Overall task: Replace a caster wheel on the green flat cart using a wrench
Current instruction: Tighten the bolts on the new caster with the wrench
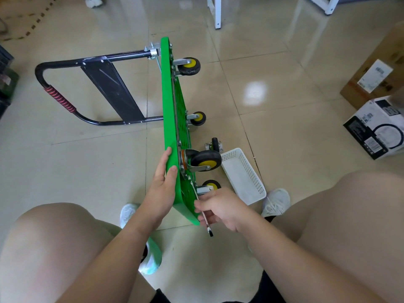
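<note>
The green flat cart (169,106) stands on its long edge on the floor, its underside facing right. Its black folding handle (65,99) lies on the floor at the left. Several black casters with yellow hubs stick out to the right; a large one (205,160) is nearest my hands and a lower one (211,185) sits just above my right hand. My left hand (162,184) holds the deck's near edge, fingers on the top face and thumb on the rim. My right hand (218,208) grips a silver wrench (206,224) at the lower caster's mounting plate.
A white mesh basket (242,176) lies on the floor right of the cart, with a loose caster (215,145) behind it. Cardboard boxes (376,127) stand at the right. White table legs (216,12) are at the back. My knees and white shoes frame the bottom.
</note>
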The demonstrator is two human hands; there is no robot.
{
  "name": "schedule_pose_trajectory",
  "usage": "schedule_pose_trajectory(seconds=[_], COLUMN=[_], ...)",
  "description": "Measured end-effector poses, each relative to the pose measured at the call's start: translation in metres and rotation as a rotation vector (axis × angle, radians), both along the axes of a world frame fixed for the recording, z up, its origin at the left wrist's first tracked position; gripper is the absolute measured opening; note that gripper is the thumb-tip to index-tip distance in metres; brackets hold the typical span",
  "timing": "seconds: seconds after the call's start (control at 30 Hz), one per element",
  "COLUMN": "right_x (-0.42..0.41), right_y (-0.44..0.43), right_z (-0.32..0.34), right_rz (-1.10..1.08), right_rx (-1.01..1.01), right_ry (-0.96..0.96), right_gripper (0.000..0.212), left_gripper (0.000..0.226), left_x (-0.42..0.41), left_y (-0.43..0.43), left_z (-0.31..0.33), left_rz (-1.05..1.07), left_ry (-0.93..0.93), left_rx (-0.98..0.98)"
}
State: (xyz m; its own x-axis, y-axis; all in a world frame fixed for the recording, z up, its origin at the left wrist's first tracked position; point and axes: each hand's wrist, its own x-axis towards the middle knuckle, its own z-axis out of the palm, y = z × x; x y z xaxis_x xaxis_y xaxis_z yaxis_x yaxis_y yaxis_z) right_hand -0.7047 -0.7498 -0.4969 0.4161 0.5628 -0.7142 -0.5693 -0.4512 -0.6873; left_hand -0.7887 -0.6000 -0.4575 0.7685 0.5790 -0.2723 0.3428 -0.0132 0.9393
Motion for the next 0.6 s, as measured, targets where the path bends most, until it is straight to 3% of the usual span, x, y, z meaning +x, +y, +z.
schedule_pose_trajectory(seconds=[0.27, 0.6], right_x=[0.006, 0.008], right_y=[-0.004, 0.027], right_z=[-0.041, -0.09], right_rz=[-0.007, -0.098], right_rx=[-0.033, 0.016], right_ry=[-0.263, -0.212], right_gripper=[0.036, 0.037], left_gripper=[0.049, 0.05], left_x=[-0.001, 0.001], left_y=[0.0, 0.0], left_z=[0.0, 0.003], left_rz=[-0.003, -0.022], left_ry=[-0.006, 0.036], left_rx=[0.0, 0.036])
